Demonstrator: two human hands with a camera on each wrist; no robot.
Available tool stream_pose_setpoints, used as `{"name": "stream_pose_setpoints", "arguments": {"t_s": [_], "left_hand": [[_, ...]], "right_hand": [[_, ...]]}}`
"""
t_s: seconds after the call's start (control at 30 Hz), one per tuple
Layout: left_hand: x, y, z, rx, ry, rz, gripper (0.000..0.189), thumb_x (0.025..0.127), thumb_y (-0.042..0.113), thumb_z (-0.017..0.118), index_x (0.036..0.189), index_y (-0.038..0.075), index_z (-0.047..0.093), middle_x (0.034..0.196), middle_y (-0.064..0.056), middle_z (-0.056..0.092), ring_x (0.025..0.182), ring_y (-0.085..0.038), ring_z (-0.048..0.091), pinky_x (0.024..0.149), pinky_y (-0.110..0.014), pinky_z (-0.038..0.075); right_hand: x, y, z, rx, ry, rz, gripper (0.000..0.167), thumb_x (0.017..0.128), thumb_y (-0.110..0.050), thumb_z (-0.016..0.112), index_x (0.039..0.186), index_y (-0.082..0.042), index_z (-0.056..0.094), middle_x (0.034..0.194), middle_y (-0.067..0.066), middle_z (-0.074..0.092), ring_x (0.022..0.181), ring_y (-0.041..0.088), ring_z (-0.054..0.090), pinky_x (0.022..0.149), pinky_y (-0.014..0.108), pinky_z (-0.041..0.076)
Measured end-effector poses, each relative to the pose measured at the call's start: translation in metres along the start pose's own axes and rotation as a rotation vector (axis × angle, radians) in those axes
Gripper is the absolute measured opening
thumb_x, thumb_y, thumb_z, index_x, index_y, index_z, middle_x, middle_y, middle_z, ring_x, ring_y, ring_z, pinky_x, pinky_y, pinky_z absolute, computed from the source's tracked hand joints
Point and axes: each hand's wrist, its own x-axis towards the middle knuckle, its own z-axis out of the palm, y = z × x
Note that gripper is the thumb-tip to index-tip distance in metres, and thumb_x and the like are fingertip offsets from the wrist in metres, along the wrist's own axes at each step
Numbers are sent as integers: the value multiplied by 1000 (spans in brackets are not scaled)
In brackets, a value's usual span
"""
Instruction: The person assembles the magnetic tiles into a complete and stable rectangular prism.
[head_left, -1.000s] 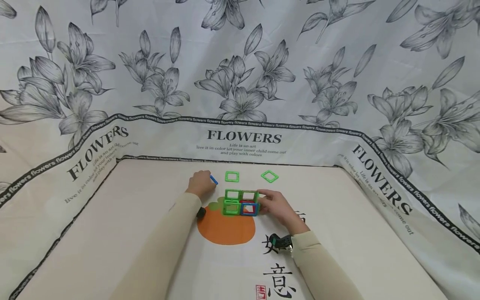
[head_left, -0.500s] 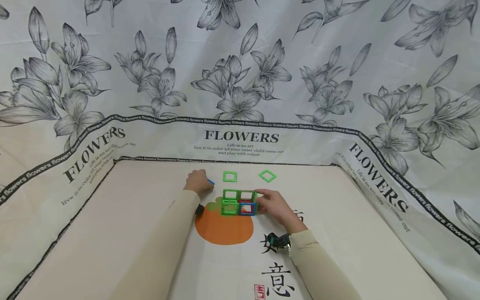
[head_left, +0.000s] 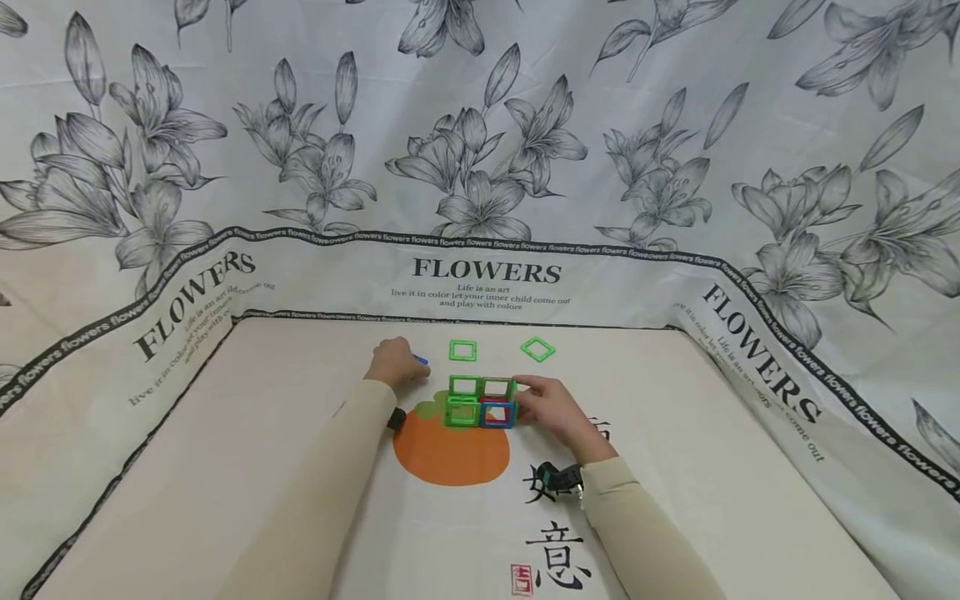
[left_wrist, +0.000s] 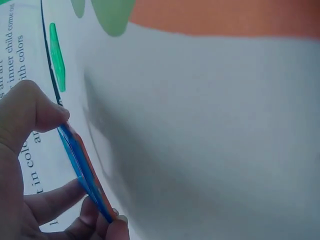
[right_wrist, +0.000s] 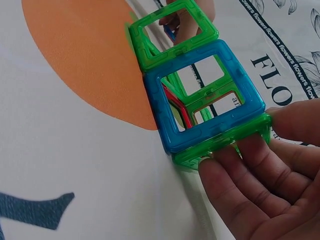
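Observation:
My left hand [head_left: 392, 363] pinches a blue magnetic tile [left_wrist: 82, 160] between thumb and fingers, held edge-on in the left wrist view. An orange-red edge [left_wrist: 92, 162] lies flat along it. My right hand [head_left: 553, 408] grips the right side of a small block of see-through magnetic tiles [right_wrist: 250, 95]. Its front has a green square [head_left: 462, 426] beside a blue square [right_wrist: 165, 135]; more green squares stand behind, and a red tile [right_wrist: 187, 117] shows inside. Thumb and fingers hold the green end tile [right_wrist: 225, 140].
Behind the block, a green square tile [head_left: 462, 360] and another green one turned like a diamond [head_left: 537, 359] lie on the table. The cloth [head_left: 450, 542] is printed with an orange persimmon [head_left: 450, 458] and black characters. A floral curtain [head_left: 480, 183] closes off the back and sides.
My left hand has shifted slightly left with the blue tile, which has turned so less of it shows. The right hand keeps its grip on the block.

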Motion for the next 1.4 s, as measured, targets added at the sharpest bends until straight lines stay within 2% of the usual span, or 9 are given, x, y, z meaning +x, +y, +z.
{"name": "stream_pose_setpoints", "arguments": {"t_s": [0.2, 0.43, 0.63, 0.8, 0.93, 1.07, 1.23, 1.4], "left_hand": [[-5, -1, -3, 2, -5, 68, 69, 74, 29, 75, 130, -1, 48, 122, -20, 49, 105, -31, 47, 95, -45, 50], [-12, -4, -1, -12, -9, 124, 70, 75, 28, 74, 133, -1, 46, 120, -17, 51, 102, -28, 50, 94, -41, 51], [-17, -6, 0, -20, -14, 175, 76, 76, 28, 73, 139, -1, 44, 128, -18, 50, 105, -27, 51, 98, -41, 49], [-21, -5, 0, -52, -45, 195, 76, 75, 26, 74, 140, 0, 45, 128, -17, 53, 106, -26, 52, 100, -41, 50], [-25, -4, 2, -79, -77, 212, 76, 74, 24, 74, 141, 2, 44, 126, -15, 55, 101, -25, 55, 93, -38, 53], [-30, -4, 4, -98, -79, 216, 75, 73, 22, 73, 140, 4, 45, 123, -13, 59, 97, -24, 57, 89, -37, 55], [-38, -4, 5, -111, -95, 215, 74, 72, 20, 74, 140, 8, 47, 127, -12, 60, 105, -25, 58, 96, -42, 53], [-43, -9, 6, -145, -134, 257, 70, 74, 21, 75, 137, 9, 49, 129, -12, 60, 112, -25, 58, 101, -43, 50]], "right_hand": [[0, 2, -1, -2, -3, -9, 45, 96, -17, 57, 139, -6, 52, 99, 16, 71, 77, 25, 69, 75, 35, 60], [1, 1, -1, -13, -14, -12, 46, 96, -18, 56, 139, -5, 51, 100, 16, 71, 77, 25, 69, 74, 34, 60], [1, 0, -2, 0, -21, -9, 46, 96, -17, 57, 140, -5, 50, 100, 17, 70, 77, 26, 69, 74, 34, 60], [0, -1, -2, 4, -23, -10, 47, 96, -18, 57, 140, -4, 50, 100, 18, 70, 79, 27, 70, 75, 35, 60], [-2, -2, -2, 4, -17, -16, 47, 95, -18, 57, 140, -3, 50, 100, 17, 71, 78, 27, 70, 75, 36, 60], [-2, -2, -1, -5, -16, -14, 48, 96, -18, 56, 140, -3, 49, 100, 16, 71, 76, 25, 70, 74, 35, 60], [-1, -2, -1, -19, -20, -14, 46, 96, -18, 56, 139, -5, 51, 102, 16, 71, 77, 25, 70, 75, 36, 60], [1, -1, -1, -16, -14, -28, 46, 95, -17, 56, 139, -4, 50, 104, 18, 70, 78, 25, 69, 77, 37, 60]]}}
